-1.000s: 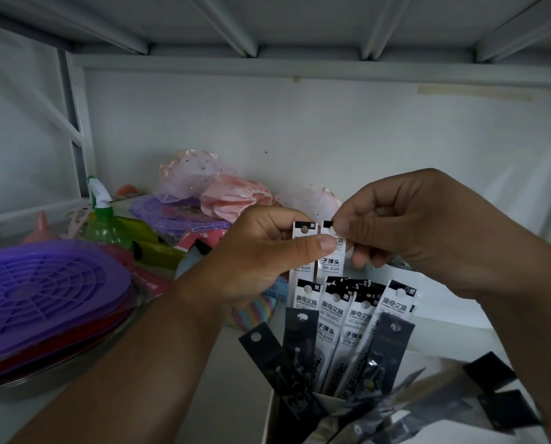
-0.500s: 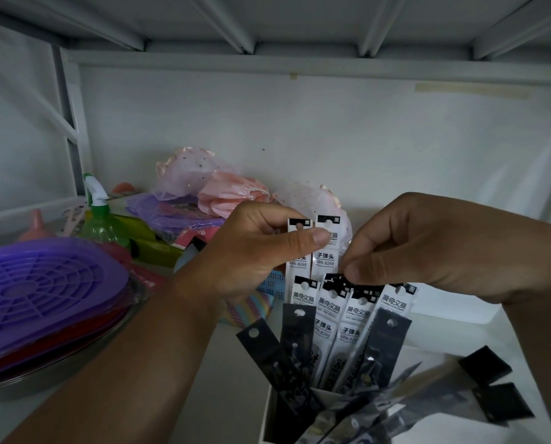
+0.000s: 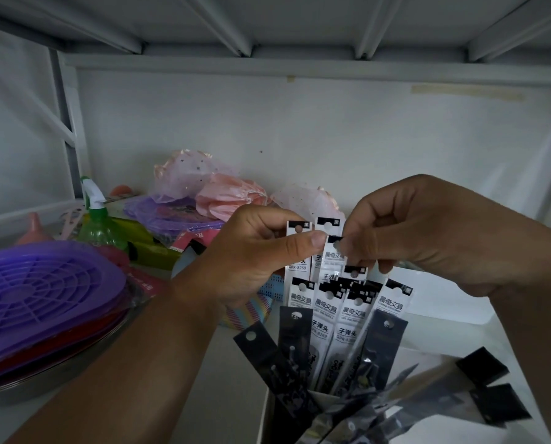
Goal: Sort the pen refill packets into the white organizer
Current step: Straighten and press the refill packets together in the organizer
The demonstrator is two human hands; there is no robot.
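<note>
My left hand [image 3: 255, 254] pinches two white pen refill packets [image 3: 298, 251] by their tops, thumb across the front. My right hand [image 3: 421, 232] pinches a third white packet [image 3: 333, 257] and holds it against those two. Below them several white refill packets [image 3: 325, 309] stand upright in the white organizer [image 3: 266, 415] at the bottom of the view. Several dark packets [image 3: 291, 341] stand in front of them, and more dark packets [image 3: 482, 366] lean out to the right.
A stack of purple and red plastic lids [image 3: 43, 293] sits in a metal bowl at the left. A green spray bottle [image 3: 99, 225], pink and purple bags [image 3: 210, 193] and a white box [image 3: 434, 299] stand behind on the shelf. The shelf above hangs low.
My right hand has lifted one white packet out of the standing bunch and raised it up against the two packets in my left hand. My left hand has stayed in place.
</note>
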